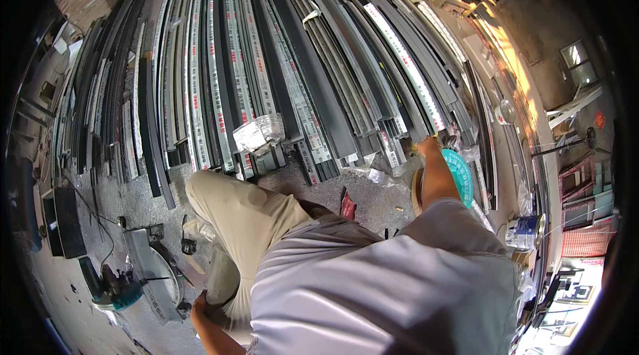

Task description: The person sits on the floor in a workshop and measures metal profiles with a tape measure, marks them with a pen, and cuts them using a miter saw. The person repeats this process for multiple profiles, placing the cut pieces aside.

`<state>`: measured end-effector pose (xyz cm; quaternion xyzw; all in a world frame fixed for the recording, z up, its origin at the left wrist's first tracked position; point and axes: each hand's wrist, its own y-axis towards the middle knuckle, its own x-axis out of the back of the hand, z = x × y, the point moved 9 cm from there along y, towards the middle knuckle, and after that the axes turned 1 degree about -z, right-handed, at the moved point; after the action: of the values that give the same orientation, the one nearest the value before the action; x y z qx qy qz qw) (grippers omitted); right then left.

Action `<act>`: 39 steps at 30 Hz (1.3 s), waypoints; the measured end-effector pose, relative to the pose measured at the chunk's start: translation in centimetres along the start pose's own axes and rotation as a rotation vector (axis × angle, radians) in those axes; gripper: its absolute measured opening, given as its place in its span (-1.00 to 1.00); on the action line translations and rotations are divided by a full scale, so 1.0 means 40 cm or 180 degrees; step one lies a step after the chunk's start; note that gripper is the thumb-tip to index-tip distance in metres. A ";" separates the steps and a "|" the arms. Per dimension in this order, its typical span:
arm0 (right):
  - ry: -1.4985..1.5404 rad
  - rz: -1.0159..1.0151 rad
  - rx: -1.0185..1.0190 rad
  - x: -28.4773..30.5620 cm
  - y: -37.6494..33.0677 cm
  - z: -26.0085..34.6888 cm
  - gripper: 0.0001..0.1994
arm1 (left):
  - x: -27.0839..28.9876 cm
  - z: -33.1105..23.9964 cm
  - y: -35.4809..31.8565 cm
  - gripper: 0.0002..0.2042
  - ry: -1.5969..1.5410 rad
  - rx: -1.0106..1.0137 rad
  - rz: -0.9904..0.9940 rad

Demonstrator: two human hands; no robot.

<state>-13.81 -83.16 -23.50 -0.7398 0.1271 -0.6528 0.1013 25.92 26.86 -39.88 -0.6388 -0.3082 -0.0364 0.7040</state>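
Observation:
My right hand (428, 146) reaches forward to the near end of a long metal profile (406, 62) with white printed film. Its fingers look closed at that end, though the grip is small in view. Just beside the forearm lies a round teal thing (459, 175) with white print, partly covered by the arm. My left hand (199, 304) is low at the left, beside my bent leg (243, 222). Its fingers are mostly hidden, and whether it holds anything does not show. Near it on the floor is a cutting saw (156, 275) with a teal and black body.
Many long dark and film-wrapped profiles (333, 89) lie side by side ahead. A clear-wrapped bundle (259, 134) rests on their near ends. A red item (348, 206) and plastic scraps (378, 177) lie on the floor. A blue-and-white can (524, 232) stands at the right.

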 end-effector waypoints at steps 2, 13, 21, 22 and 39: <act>0.0088 0.0043 -0.0189 -0.012 0.025 -0.008 -0.45 | 0.016 -0.011 -0.024 -0.19 -0.0010 0.0018 -0.0057; 0.0633 -0.0513 -0.0488 -0.089 0.254 -0.061 -0.49 | 0.120 -0.049 -0.148 -0.20 -0.0039 0.0046 -0.0407; 0.1258 -0.0533 -0.0378 -0.186 0.415 -0.068 -0.39 | 0.194 -0.125 -0.230 -0.21 0.0090 -0.0072 -0.0529; 0.1306 -0.0380 -0.0395 -0.183 0.416 -0.041 -0.38 | 0.200 -0.116 -0.248 -0.21 0.0074 -0.0059 -0.0589; 0.1413 -0.0290 -0.0697 -0.150 0.490 -0.147 -0.31 | 0.312 -0.189 -0.336 -0.23 0.0010 -0.0288 -0.0990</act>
<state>-21.43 -99.70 -34.59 -0.5899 0.1828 -0.7855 -0.0394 32.94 21.72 -22.06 -0.6143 -0.4003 -0.1598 0.6609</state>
